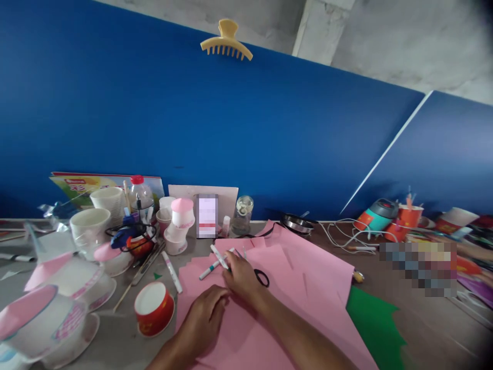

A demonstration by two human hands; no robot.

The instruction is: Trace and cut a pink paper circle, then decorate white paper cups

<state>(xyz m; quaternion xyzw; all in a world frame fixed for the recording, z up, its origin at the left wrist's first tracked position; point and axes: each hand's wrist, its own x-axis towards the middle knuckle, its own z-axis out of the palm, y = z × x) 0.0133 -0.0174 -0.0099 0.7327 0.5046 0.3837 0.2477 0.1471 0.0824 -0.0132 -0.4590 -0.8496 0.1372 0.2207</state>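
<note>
My right hand (239,275) is closed, its fingertips around a white marker (217,254) above the pink paper sheets (246,334). Crossing beneath that one is another marker with a teal band (209,270). Beside the right wrist a black scissors handle (263,278) shows, partly covered by the hand. My left hand (206,314) lies on the pink paper just below and to the left, its fingers curled in. Whatever may be under those fingers is hidden.
On the left stand a red paper bowl (154,313), a white marker (171,272) and pink-topped paper cup models (73,318). A phone (207,216) leans at the back near a glass jar (242,216). Green paper (373,329) and white cables (342,234) lie right.
</note>
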